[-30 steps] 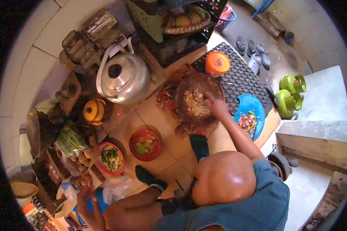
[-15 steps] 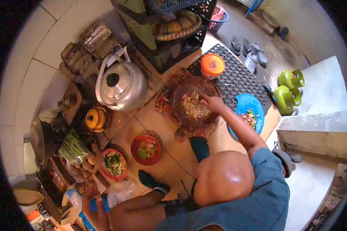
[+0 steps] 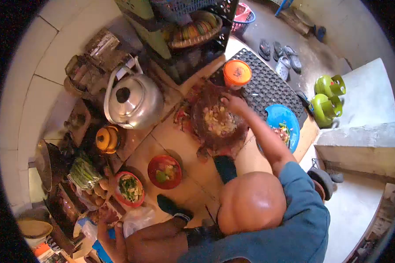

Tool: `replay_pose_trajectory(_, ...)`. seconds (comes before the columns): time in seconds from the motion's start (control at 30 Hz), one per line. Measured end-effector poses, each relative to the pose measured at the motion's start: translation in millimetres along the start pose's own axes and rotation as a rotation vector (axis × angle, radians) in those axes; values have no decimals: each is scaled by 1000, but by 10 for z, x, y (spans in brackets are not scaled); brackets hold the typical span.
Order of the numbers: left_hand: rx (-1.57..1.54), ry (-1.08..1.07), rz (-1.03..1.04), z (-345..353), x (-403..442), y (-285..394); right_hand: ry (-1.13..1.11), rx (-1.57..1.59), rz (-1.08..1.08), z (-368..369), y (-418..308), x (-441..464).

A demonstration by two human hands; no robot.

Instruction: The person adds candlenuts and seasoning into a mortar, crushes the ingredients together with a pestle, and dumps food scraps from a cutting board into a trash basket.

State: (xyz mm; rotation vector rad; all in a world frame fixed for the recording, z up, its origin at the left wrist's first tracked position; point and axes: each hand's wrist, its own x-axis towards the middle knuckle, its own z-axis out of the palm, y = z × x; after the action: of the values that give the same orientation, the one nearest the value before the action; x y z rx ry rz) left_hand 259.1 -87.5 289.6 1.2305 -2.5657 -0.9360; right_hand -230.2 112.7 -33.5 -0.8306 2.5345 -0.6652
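Observation:
My right hand (image 3: 234,105) reaches over a wide dark round mortar (image 3: 197,118), at its upper right part. Its fingers are closed; whatever they may hold is too small to make out. Pale, roughly chopped pieces (image 3: 219,120) lie in the mortar, possibly garlic and shallot. The mortar rests on a reddish patterned cloth (image 3: 181,115). At the lower left, my left hand (image 3: 112,240) is open, thumb and fingers apart, beside a clear plastic bag (image 3: 138,220) and a blue item (image 3: 102,253). Nothing shows in it.
Right of the mortar are an orange-lidded tub (image 3: 237,73), a black mat (image 3: 267,83) and a blue plate (image 3: 294,147) of chopped food. Left stand a kettle (image 3: 138,103), two red bowls (image 3: 178,177) with food, a yellow pot (image 3: 105,139) and bagged green vegetables (image 3: 83,173).
My right hand has moved from the mortar's middle right up toward its upper rim, with the fingers drawn in. My left hand stays at the lower left. The view has shifted slightly.

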Motion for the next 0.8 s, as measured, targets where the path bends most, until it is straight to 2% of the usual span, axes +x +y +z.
replay_pose_trajectory(0.07,24,-2,-16,-13,36,-118,-271,-420,33,689,504,96)
replay_pose_trajectory(0.1,33,35,11,-13,93,-114,-175,-365,178,980,292,-194)
replay_pose_trajectory(0.17,52,98,43,30,88,-96,-193,-332,238,1019,203,-300)
replay_pose_trajectory(0.27,-56,118,28,69,67,-179,-346,-243,27,616,379,47)
replay_pose_trajectory(0.33,-78,97,-24,21,17,-167,-297,-23,-106,659,620,51)
replay_pose_trajectory(0.37,-83,72,-66,-12,-35,-183,-280,-268,68,634,300,-295)
replay_pose_trajectory(0.43,-82,95,24,114,-20,-284,-171,-317,95,550,-68,-480)
replay_pose_trajectory(0.5,-124,62,34,167,-110,-246,-280,-431,63,850,242,-299)
replay_pose_trajectory(0.57,-251,49,18,412,-41,77,-457,-265,-209,504,564,314)
replay_pose_trajectory(0.63,-296,39,97,810,47,198,-456,-183,-273,359,677,507)
replay_pose_trajectory(0.7,-701,-76,-28,1404,234,204,-381,-192,-128,487,715,267)
replay_pose_trajectory(0.77,-755,-211,-130,2126,492,-75,-363,-219,-15,435,545,128)
replay_pose_trajectory(0.8,-677,-232,-154,2566,621,-214,-375,-237,35,345,361,25)
